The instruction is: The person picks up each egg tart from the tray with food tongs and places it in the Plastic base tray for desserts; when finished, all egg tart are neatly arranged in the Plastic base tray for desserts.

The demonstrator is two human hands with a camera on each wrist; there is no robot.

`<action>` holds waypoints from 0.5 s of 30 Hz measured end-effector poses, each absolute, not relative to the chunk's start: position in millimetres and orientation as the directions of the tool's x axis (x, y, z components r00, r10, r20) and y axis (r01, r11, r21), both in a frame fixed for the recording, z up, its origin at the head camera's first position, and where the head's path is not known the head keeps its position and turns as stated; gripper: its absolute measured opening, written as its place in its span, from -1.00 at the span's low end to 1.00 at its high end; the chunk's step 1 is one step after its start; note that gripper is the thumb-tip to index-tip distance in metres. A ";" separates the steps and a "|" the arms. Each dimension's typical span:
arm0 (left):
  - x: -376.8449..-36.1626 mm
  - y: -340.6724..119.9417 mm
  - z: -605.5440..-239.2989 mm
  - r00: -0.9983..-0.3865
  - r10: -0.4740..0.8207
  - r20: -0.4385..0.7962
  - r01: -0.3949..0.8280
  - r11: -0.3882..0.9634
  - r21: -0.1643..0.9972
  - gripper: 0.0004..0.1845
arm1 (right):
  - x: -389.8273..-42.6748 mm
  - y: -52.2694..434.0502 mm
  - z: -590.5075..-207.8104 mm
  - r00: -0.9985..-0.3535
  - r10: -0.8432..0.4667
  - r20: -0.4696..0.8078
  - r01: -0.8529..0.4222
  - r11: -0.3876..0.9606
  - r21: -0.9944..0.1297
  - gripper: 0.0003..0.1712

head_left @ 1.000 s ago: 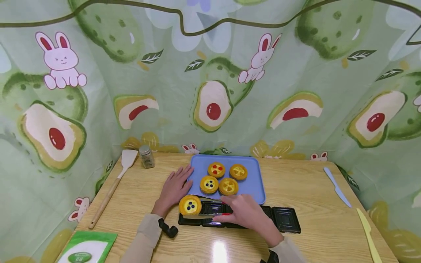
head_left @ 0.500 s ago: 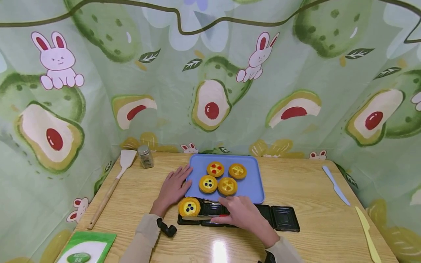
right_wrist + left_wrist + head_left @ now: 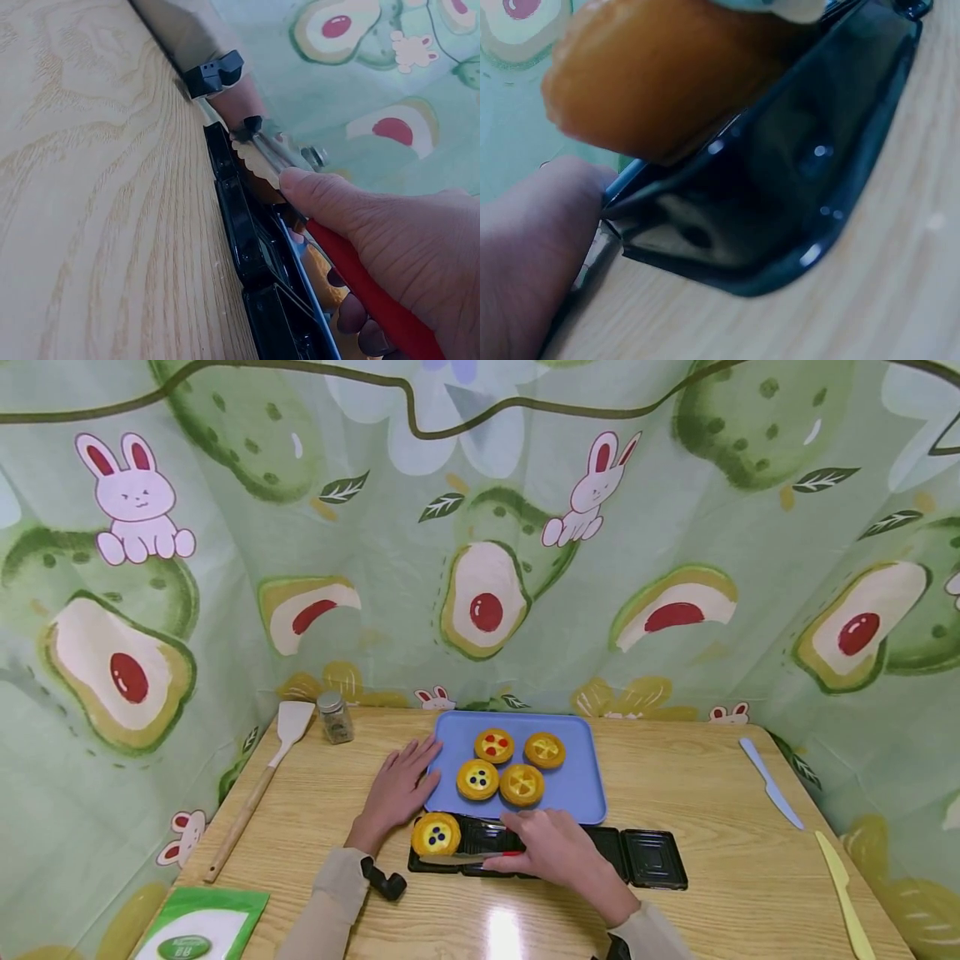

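Note:
My right hand (image 3: 551, 847) grips red-handled metal tongs (image 3: 465, 857) that reach left to a yellow tart with blue dots (image 3: 435, 833). That tart sits at the left end of a black compartment tray (image 3: 652, 860). In the right wrist view my fingers (image 3: 375, 232) curl round the tongs' red handle (image 3: 367, 292), and the scalloped tip (image 3: 259, 161) lies over the black tray (image 3: 240, 225). My left hand (image 3: 397, 787) lies flat on the table, fingers against a blue tray (image 3: 577, 793) holding several tarts. The left wrist view shows the tart's crust (image 3: 652, 82) above the black tray (image 3: 780, 210).
A wooden spatula (image 3: 258, 785) and a small jar (image 3: 335, 717) lie at the back left. A blue knife (image 3: 768, 781) and a yellow knife (image 3: 843, 893) lie at the right. A green packet (image 3: 198, 931) sits at the front left corner. Patterned cloth walls the table.
Almost nothing: my right hand with the tongs has edged slightly left, and the dotted tart stays at the black tray's left end. The left hand has not moved.

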State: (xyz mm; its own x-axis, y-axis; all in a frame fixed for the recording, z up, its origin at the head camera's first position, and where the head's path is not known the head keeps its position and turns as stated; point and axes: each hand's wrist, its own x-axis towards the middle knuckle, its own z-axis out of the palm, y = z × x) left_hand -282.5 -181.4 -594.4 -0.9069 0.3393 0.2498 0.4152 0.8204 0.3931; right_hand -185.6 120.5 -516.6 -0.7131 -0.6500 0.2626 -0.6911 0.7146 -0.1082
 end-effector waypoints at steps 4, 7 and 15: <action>-280.3 -179.4 -590.6 -0.905 0.339 0.258 0.419 0.817 0.395 -0.36 | -185.1 120.5 -517.3 -0.715 -0.649 0.261 -0.689 0.717 -0.103 -0.33; -278.8 -178.6 -587.0 -0.908 0.336 0.250 0.413 0.816 0.405 -0.36 | -185.0 120.3 -517.0 -0.716 -0.650 0.256 -0.689 0.718 -0.103 -0.32; -276.4 -178.3 -582.7 -0.914 0.331 0.236 0.403 0.815 0.416 -0.36 | -185.8 120.2 -515.5 -0.729 -0.645 0.228 -0.677 0.728 -0.106 -0.28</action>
State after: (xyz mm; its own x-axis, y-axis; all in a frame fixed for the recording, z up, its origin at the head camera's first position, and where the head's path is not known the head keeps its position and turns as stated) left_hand -276.4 -178.3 -582.7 -0.9137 0.3305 0.2365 0.4026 0.8153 0.4161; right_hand -185.8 120.2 -515.5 -0.7294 -0.6450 0.2278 -0.6770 0.7283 -0.1056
